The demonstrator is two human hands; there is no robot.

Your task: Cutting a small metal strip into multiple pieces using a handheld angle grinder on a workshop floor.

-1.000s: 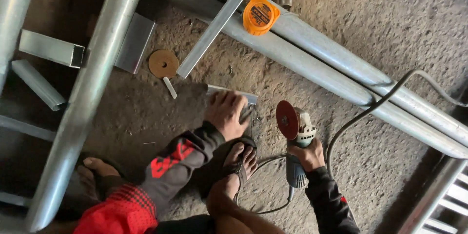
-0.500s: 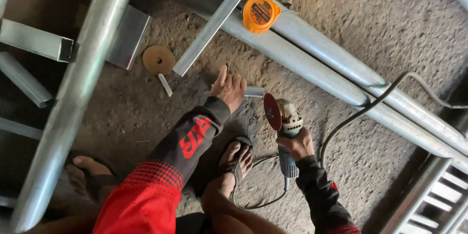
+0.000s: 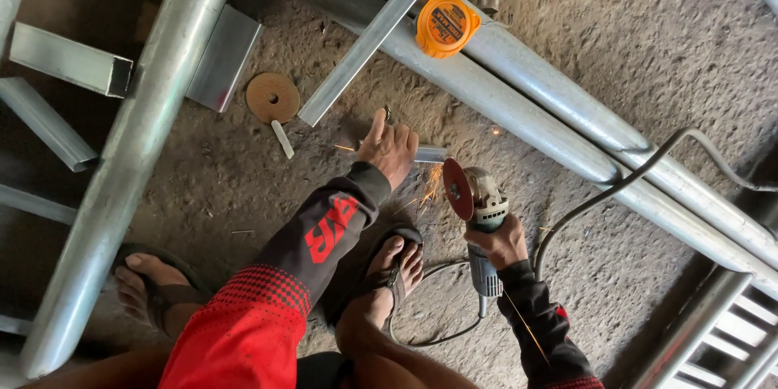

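- Our left hand (image 3: 391, 148) reaches forward and down to the ground, arm stretched out in a black and red sleeve (image 3: 312, 243), palm down and fingers laid flat, pressing on a short metal piece (image 3: 428, 154) that lies on the dirt floor (image 3: 616, 49).
- Only the right end of that metal piece shows past our fingers; the rest is hidden under the hand.
- Our right hand (image 3: 501, 243) is wrapped tight around the body of an angle grinder (image 3: 480, 223), wrist bent so the tool points away from us.
- We see the grinder's reddish disc (image 3: 456, 190) standing on edge just beside the end of the metal piece, with small orange sparks (image 3: 427, 185) flying between them.
- A dark cable (image 3: 640, 174) runs from the grinder's rear, loops on the floor near our feet and climbs to the right over the pipes.
- Our right foot in a sandal (image 3: 395, 267) rests just below the left hand; our left foot (image 3: 146, 284) sits near a big grey pipe (image 3: 134, 162).
- Two long round pipes (image 3: 567, 126) cross the floor diagonally beyond the hands, and an orange tape measure (image 3: 446, 22) sits on top of them.
- A flat metal bar (image 3: 369, 40) slants across above our left hand.
- A worn brown disc (image 3: 273, 98) lies on the dirt to the left, well apart from our hands.
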